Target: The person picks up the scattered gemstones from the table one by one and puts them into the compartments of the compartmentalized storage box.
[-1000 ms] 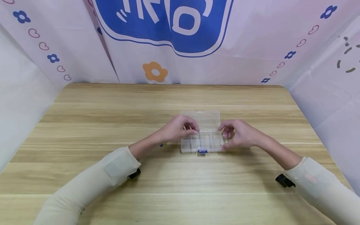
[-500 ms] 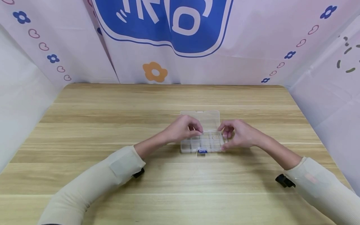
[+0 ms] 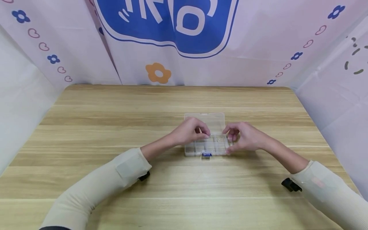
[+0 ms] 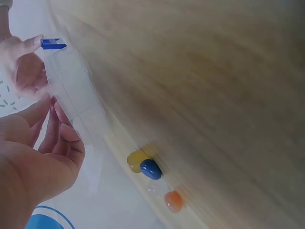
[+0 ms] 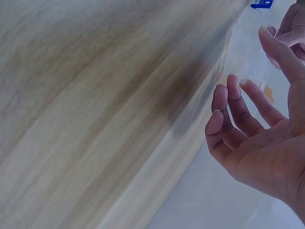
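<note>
A clear plastic compartment box (image 3: 205, 149) lies on the table with its lid (image 3: 214, 118) folded back and a blue latch (image 3: 206, 155) at the front. My left hand (image 3: 191, 130) is over the back compartments, thumb and fingertips drawn together; whether something small is between them is hidden. At the box's right end, my right hand (image 3: 244, 135) holds the edge, thumb at the front corner and index finger at the back. In the left wrist view, smooth shiny yellow (image 4: 137, 161), blue (image 4: 151, 169) and orange (image 4: 173, 201) stones lie on the wood near a clear one (image 4: 155, 187).
A wood-grain table (image 3: 184, 191) bears everything. White printed cloth (image 3: 253, 48) hangs behind it and at the sides. In the head view my left forearm (image 3: 158, 148) covers the spot where the coloured stones lie.
My left hand has shifted slightly right across the compartments, and its forearm now covers the blue stone seen earlier. The right hand and the box have stayed in place.
</note>
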Demonstrator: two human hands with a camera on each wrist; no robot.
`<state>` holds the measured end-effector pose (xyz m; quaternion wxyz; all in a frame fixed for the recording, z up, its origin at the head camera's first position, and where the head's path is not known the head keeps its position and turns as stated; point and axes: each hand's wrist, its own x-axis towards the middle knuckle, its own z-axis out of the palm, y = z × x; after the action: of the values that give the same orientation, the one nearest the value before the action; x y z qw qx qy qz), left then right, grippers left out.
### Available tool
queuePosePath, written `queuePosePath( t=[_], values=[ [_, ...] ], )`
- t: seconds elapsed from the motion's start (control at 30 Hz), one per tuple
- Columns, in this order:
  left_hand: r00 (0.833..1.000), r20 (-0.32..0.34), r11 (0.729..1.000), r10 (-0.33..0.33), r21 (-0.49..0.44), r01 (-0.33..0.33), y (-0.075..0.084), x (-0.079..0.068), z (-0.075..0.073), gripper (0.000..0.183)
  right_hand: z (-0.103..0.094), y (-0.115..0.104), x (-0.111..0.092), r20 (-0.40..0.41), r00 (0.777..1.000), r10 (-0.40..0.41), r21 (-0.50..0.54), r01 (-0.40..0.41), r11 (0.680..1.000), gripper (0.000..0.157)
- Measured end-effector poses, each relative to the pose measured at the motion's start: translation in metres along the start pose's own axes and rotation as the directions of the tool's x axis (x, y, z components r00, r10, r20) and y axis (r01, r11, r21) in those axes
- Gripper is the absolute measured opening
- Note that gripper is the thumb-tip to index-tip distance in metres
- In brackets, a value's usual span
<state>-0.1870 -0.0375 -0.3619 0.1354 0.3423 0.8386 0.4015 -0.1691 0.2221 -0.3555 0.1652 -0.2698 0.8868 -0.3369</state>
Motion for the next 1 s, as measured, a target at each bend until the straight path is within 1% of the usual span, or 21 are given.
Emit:
queuePosePath(
  t=[0.27,0.43,0.57,0.73,0.83,0.93,1.0],
  values=[
    [1.0,-0.001,1.0,-0.009,0.026,0.009,0.002,0.004,0.002,0.007,0.0,0.0,0.0,0.001,1.0,0.006,-0.004,-0.006,1.0,0.058],
    [1.0,0.005,0.999,-0.031,0.02,0.031,0.003,0.003,0.001,0.01,0.0,-0.001,0.0,0.001,1.0,0.009,-0.003,-0.009,1.0,0.058],
    [0.999,0.014,0.999,-0.03,0.015,0.03,0.001,0.001,-0.001,0.008,0.0,-0.001,-0.001,0.0,1.0,0.011,0.001,-0.011,1.0,0.058],
    [1.0,0.019,1.0,-0.009,-0.001,0.009,-0.002,-0.006,-0.007,0.006,0.001,0.0,0.0,-0.002,1.0,0.01,0.006,-0.01,1.0,0.058],
    [1.0,0.018,1.0,-0.018,-0.004,0.018,-0.003,-0.013,-0.012,0.005,0.001,0.0,-0.001,-0.001,1.0,0.01,0.009,-0.01,1.0,0.058],
    [0.999,0.013,0.999,-0.031,0.014,0.031,-0.006,-0.022,-0.017,0.005,0.001,-0.001,-0.001,-0.001,1.0,0.012,0.013,-0.012,1.0,0.058],
    [1.0,0.008,0.999,-0.026,0.018,0.026,-0.008,-0.028,-0.02,0.005,0.001,-0.001,-0.001,-0.001,1.0,0.014,0.016,-0.014,1.0,0.057]
  ],
)
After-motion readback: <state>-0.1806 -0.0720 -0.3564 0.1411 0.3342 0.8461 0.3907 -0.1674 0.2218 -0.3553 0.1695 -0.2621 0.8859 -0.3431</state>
